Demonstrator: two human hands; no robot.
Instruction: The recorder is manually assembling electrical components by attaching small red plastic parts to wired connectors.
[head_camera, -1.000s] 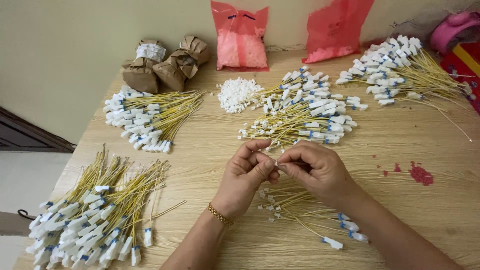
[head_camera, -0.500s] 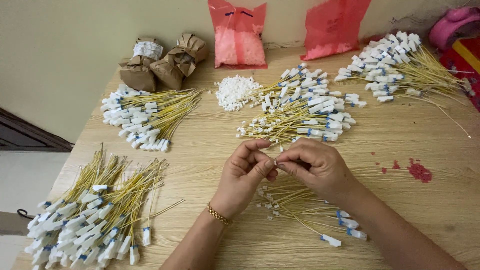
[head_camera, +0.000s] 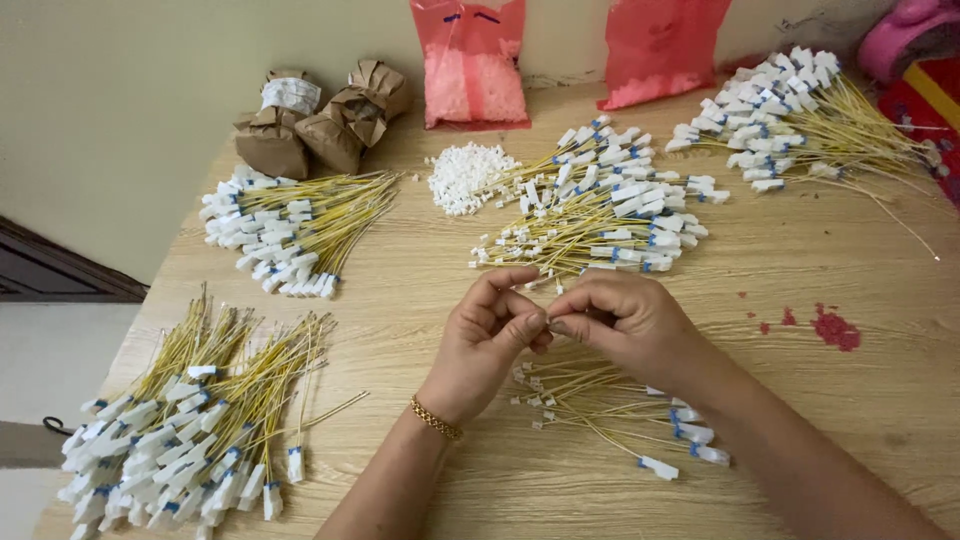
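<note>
Body check from my feed | left hand (head_camera: 485, 340): bare, thin gold chain bracelet (head_camera: 435, 418) on wrist | right hand (head_camera: 630, 320): bare, no jewellery | forearms: sleeveless, uncovered

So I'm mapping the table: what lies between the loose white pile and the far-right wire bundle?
In the head view, a middle heap of yellow wires lies between the white pile and the right bundle.

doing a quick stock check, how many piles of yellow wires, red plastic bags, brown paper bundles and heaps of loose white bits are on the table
Piles of thin yellow wires with white connectors: 5
Translucent red plastic bags: 2
Crumpled brown paper bundles: 3
Heaps of small loose white plastic pieces: 1
Total: 11
</note>
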